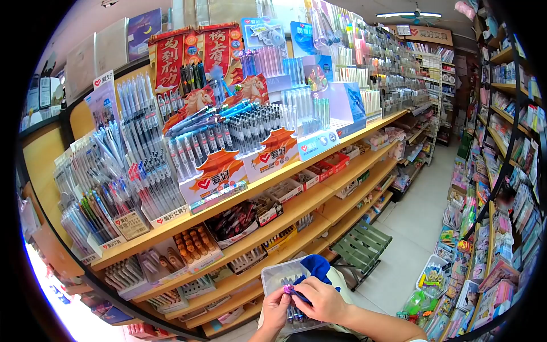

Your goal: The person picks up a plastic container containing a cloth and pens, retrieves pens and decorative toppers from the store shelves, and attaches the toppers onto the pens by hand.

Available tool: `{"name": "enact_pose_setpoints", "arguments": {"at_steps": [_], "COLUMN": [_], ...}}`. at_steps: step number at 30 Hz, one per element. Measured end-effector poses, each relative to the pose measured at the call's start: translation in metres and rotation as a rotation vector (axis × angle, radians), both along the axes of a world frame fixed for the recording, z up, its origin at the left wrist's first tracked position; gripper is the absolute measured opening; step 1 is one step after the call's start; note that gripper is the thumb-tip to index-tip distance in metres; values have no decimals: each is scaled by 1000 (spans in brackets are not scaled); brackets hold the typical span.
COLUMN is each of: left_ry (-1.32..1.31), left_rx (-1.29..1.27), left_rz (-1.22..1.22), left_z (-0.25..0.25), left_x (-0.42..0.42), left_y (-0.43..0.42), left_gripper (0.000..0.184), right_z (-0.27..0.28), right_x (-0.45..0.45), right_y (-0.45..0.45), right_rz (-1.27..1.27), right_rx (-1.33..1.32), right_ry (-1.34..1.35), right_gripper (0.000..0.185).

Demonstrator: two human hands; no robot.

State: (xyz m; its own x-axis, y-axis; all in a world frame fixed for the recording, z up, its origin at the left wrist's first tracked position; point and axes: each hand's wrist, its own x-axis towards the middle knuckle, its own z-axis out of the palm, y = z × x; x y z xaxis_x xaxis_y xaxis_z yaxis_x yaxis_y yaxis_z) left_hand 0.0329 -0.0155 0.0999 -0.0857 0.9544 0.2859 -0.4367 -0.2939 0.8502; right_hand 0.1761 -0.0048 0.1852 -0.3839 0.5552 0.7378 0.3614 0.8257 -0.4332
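Low in the view, my left hand (276, 309) is closed in a pinch on a small purple-pink item (288, 289); its exact kind is too small to tell. My right hand (321, 301) meets it from the right, fingers closed on a dark blue cloth (316, 267) that bunches up behind the knuckles. Part of the cloth is hidden under the fingers. Beneath both hands is a clear plastic bin (270, 273) with several pens (294, 314) lying in it. The bin appears to rest on my lap.
A wooden display shelf (336, 142) full of boxed pens (263, 128) runs along the left, with lower tiers of stationery boxes. A green folding stool (362, 246) stands beyond my lap. Packed shelving (501, 131) and a white basket (434, 276) line the right of the tiled aisle (407, 228).
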Motion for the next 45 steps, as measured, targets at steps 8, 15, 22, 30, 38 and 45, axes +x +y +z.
{"name": "enact_pose_setpoints", "arguments": {"at_steps": [8, 15, 22, 30, 38, 45], "left_ry": [88, 222, 231, 187, 137, 121], "left_rx": [43, 88, 50, 63, 63, 33], "left_rz": [9, 98, 66, -9, -78, -81], "left_z": [-2, 6, 3, -1, -1, 1], "left_x": [-3, 2, -1, -3, -2, -1], "left_y": [1, 0, 0, 3, 2, 1], "left_gripper": [25, 24, 26, 34, 35, 37], "right_z": [0, 3, 4, 3, 3, 6], "right_x": [3, 1, 1, 2, 3, 7], "right_y": [0, -1, 2, 3, 3, 2], "right_rz": [-103, -105, -41, -46, -89, -71], "right_rx": [142, 80, 12, 57, 53, 36], "right_ry": [-117, -50, 6, -18, -29, 25], "right_gripper": [23, 15, 12, 22, 21, 18]}}
